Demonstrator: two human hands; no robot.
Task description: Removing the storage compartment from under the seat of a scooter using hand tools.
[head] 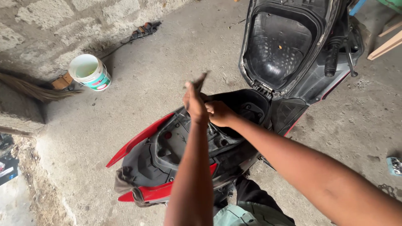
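A red and black scooter point(142, 138) stands on the concrete floor with its seat point(284, 42) flipped up, showing the black underseat compartment point(247, 111). My left hand point(194, 102) is raised over that compartment, closed on a thin dark strip-like item point(200, 80) that sticks upward and is blurred. My right hand point(220, 113) sits right beside it with fingers curled, touching the left hand or the same item; its grip is hidden. A dark rag point(125, 184) hangs at the scooter's red tail.
A white bucket point(89, 72) stands by the rough block wall, beside a straw broom point(29, 88). A dark strap point(140, 31) lies on the floor. Wooden planks point(387, 42) lie at the upper right. A small blue object point(394, 165) rests at the right edge.
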